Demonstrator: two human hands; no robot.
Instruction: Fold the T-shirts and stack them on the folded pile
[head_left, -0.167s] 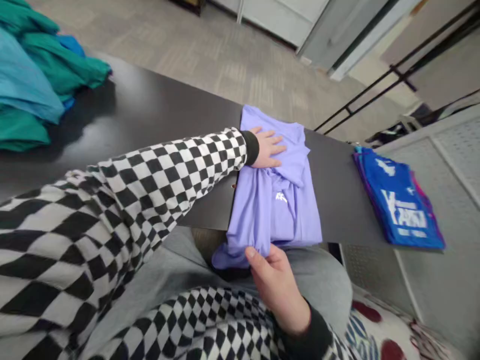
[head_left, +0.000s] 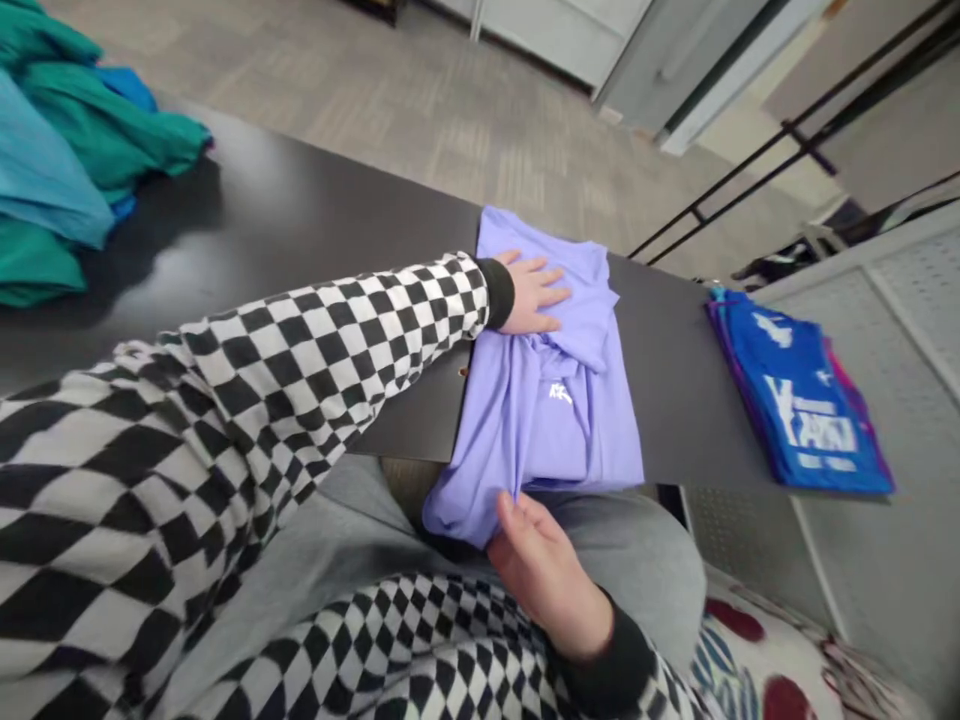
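A lavender shirt (head_left: 555, 420) lies partly folded on the black table (head_left: 300, 230), its near end hanging over the front edge onto my lap. My left hand (head_left: 532, 292), in a checkered sleeve, rests flat on the shirt's far end with fingers stretched out. My right hand (head_left: 544, 565) is below the table edge and grips the hanging end of the shirt, thumb on top and fingers hidden under the cloth.
A loose pile of teal and blue garments (head_left: 60, 150) sits at the table's far left. A stack of folded blue printed shirts (head_left: 802, 400) lies at the right end. A white perforated panel (head_left: 885, 320) stands to the right, and black rails (head_left: 750, 170) stand beyond the table.
My right hand has shifted slightly down and left with the hanging end of the shirt. The left hand stays flat in place.
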